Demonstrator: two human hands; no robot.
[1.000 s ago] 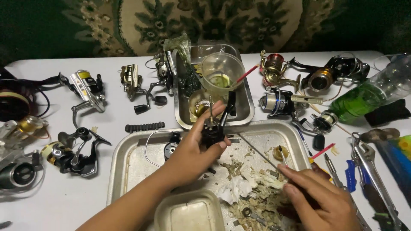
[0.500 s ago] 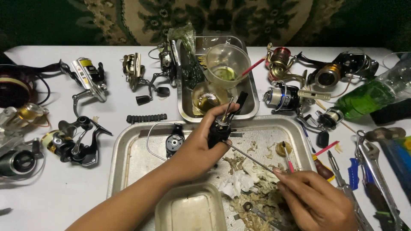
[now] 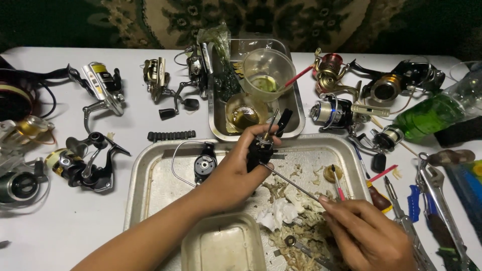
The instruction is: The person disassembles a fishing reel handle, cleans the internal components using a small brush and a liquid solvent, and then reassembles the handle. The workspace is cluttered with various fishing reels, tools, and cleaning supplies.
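Since half a second ago your left hand [image 3: 236, 168] has stayed where it was, fingers wrapped around the black reel body [image 3: 260, 149], holding it just above the far edge of the big metal tray [image 3: 150, 180]. What changed: your right hand [image 3: 369, 236] has slid a little right and down, and the thin metal rod [image 3: 293, 183] it pinches now runs in a long slant up to the underside of the reel body. The tip looks to be at or in the body; contact is too small to confirm. My read: you're working on the reel's inside with the rod, and the part is steady.

Pose: left forearm comes in from the lower left, wrist bent, thumb and fingers closed on the body, its shaft pointing up toward the amber bowl [image 3: 246, 113]. Right hand sits low at the tray's near right corner, fingers bunched narrow on the rod's end, palm down.

Around it: a black side plate [image 3: 205, 164] lies on the tray left of your hand. Dirty tissue scraps [image 3: 288, 213] are heaped under the rod. A small empty tin [image 3: 223, 246] rests at the near edge. A clear cup [image 3: 268, 70] stands in the back tray. Spare reels line both sides, with a green bottle [image 3: 429, 115] at right.
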